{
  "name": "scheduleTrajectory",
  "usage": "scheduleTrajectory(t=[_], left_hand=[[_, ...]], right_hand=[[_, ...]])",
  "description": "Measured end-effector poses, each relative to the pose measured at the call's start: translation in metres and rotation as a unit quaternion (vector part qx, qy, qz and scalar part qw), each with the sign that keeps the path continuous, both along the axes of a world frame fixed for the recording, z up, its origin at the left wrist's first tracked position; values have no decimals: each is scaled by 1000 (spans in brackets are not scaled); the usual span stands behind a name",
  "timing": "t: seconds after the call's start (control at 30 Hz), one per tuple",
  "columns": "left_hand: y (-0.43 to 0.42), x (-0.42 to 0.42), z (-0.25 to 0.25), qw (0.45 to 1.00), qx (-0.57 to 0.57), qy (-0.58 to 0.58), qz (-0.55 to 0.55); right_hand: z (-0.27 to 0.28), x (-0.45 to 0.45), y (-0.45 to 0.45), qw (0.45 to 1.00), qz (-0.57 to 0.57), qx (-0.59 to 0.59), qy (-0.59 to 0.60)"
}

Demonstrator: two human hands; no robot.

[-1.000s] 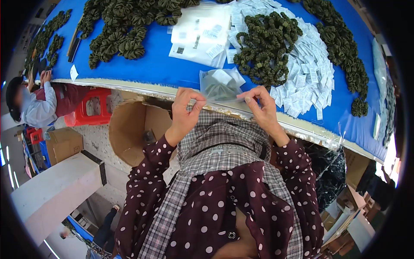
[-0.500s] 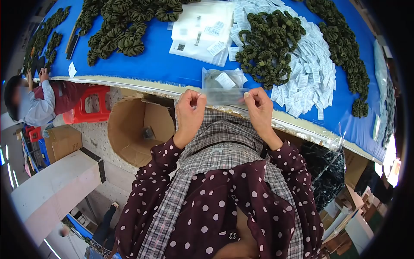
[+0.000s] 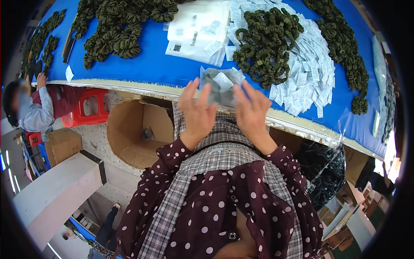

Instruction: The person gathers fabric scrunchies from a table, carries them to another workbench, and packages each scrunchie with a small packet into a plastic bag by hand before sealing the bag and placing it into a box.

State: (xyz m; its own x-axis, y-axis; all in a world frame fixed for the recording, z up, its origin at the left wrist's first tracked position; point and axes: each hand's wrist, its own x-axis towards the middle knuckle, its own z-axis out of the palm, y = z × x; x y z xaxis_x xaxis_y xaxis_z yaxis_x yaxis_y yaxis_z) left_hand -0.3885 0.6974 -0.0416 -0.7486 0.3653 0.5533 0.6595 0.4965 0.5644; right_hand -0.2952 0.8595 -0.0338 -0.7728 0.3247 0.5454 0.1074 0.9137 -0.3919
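A small clear plastic bag (image 3: pixel 222 88) lies at the table's front edge. Inside show a white printed label (image 3: pixel 223 81) and something dark, probably a scrunchie. My left hand (image 3: pixel 197 111) is at the bag's left side, fingers stretched and apart. On its right side is my right hand (image 3: pixel 252 113), also with spread fingers. Both hands are somewhat blurred, and whether the fingertips touch the plastic is hard to tell. Just beyond the bag lies a heap of dark green scrunchies (image 3: pixel 268 47), beside and partly over a pile of white labels (image 3: pixel 308 71).
Large printed plastic bags (image 3: pixel 196 32) lie on the blue table (image 3: pixel 146 71). More scrunchies (image 3: pixel 114 36) are heaped at the left and others (image 3: pixel 340 47) at the right. An open cardboard box (image 3: pixel 125 129) stands below the edge. A co-worker (image 3: pixel 36 105) sits at far left by a red stool (image 3: pixel 88 108).
My fingers have let go of the bag's clear flap, which was stretched between two pinches. Both hands have opened and come to the bag's sides.
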Motion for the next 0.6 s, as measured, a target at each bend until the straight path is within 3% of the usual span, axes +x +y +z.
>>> scheduleTrajectory(t=[0.1, 0.17, 0.33, 0.4, 0.47, 0.6], left_hand=[[7, 6, -5, 977, -209, -3, -44], [14, 0, -4, 961, -270, 6, -57], [15, 2, 4, 973, -217, -50, -68], [18, 0, 7, 981, 12, -169, -92], [20, -1, 12, 924, 238, -280, -111], [-18, -23, 43, 898, 261, -340, -101]], right_hand=[[-16, 3, -17, 990, 6, 78, -120], [-16, -2, -16, 982, 4, 111, -152], [-10, 2, -15, 983, 10, 79, -168], [-2, 2, -13, 986, 54, 46, -148], [3, 3, -11, 987, 98, 11, -129], [0, -7, 6, 993, 104, -43, -28]])
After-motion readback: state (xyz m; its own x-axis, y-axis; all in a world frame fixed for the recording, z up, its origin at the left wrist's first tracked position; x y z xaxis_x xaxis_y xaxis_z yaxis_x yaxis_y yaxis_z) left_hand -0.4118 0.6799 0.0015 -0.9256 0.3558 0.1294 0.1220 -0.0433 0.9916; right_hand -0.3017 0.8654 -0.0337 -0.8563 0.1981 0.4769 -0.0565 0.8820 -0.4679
